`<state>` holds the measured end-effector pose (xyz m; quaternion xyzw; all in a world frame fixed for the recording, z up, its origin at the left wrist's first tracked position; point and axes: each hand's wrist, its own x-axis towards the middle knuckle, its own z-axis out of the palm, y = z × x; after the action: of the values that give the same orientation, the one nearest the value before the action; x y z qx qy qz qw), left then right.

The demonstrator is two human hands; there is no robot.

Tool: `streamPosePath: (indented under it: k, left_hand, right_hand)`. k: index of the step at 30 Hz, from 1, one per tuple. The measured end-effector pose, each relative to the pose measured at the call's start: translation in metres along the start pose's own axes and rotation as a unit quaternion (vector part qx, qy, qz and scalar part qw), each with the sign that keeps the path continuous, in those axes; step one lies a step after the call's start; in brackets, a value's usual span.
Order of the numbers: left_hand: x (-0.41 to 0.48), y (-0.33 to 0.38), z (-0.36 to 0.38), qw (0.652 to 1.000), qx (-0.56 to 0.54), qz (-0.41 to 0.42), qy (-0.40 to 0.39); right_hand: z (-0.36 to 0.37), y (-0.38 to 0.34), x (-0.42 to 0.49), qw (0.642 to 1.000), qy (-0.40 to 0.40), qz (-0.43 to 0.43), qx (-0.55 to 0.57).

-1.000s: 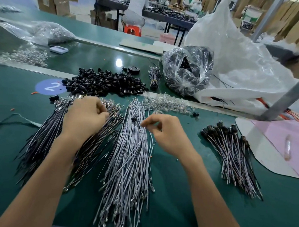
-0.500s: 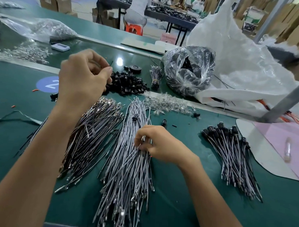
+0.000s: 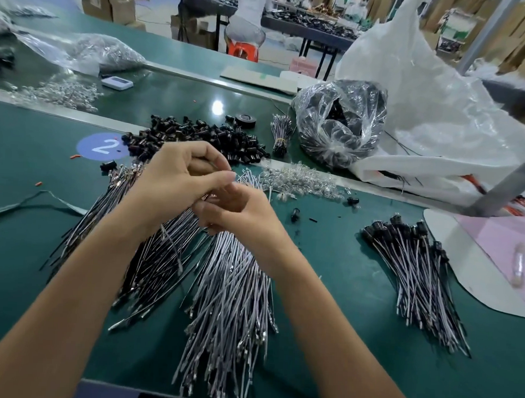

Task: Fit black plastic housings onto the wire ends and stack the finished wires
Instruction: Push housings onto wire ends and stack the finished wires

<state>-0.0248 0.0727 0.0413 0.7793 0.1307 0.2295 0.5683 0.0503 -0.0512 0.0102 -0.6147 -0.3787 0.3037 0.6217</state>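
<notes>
Together, 2 hands (1 wire)

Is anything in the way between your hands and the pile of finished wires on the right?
Nothing visible blocks it. Left hand and right hand hold a wire; from there to the finished wires lies bare green table, with one loose black housing lying flat, easy to pass over.

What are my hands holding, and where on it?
The left hand pinches a wire near its top end; the rest hangs down. The right hand meets that end; what it holds cannot be told.
</notes>
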Motion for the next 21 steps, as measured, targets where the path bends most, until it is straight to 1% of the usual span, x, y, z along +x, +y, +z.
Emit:
streamPosePath:
  k: [2, 5, 7, 9, 11, 16, 18, 21]
  left_hand:
    - [-0.005, 0.001, 0.002, 1.0, 0.005, -0.001, 0.001]
    - [-0.011, -0.008, -0.001, 0.997, 0.043, 0.035, 0.044]
    - [-0.023, -0.022, -0.006, 0.989, 0.13, 0.044, 0.046]
    - [-0.046, -0.039, -0.014, 0.97, 0.238, 0.044, 0.017]
    - [-0.066, -0.053, -0.021, 0.957, 0.286, 0.045, -0.011]
    - [-0.075, -0.067, -0.021, 0.928, 0.322, 0.189, 0.005]
    - [-0.074, -0.069, -0.018, 0.924, 0.312, 0.222, 0.005]
    - [-0.072, -0.069, -0.016, 0.928, 0.283, 0.242, 0.012]
  right_hand:
    - [0.008, 0.002, 0.004, 0.997, -0.004, 0.015, 0.079]
    - [0.008, 0.008, 0.007, 0.992, 0.015, 0.037, 0.121]
    - [0.003, 0.013, 0.003, 0.99, 0.043, 0.026, 0.132]
    - [-0.002, 0.018, 0.0, 0.988, 0.065, 0.003, 0.138]
    - [-0.008, 0.02, -0.001, 0.985, 0.078, -0.011, 0.151]
    - [-0.007, 0.024, -0.001, 0.984, 0.089, -0.017, 0.156]
    - [-0.008, 0.025, -0.003, 0.983, 0.089, -0.014, 0.158]
    - [-0.008, 0.026, -0.005, 0.989, 0.07, -0.002, 0.132]
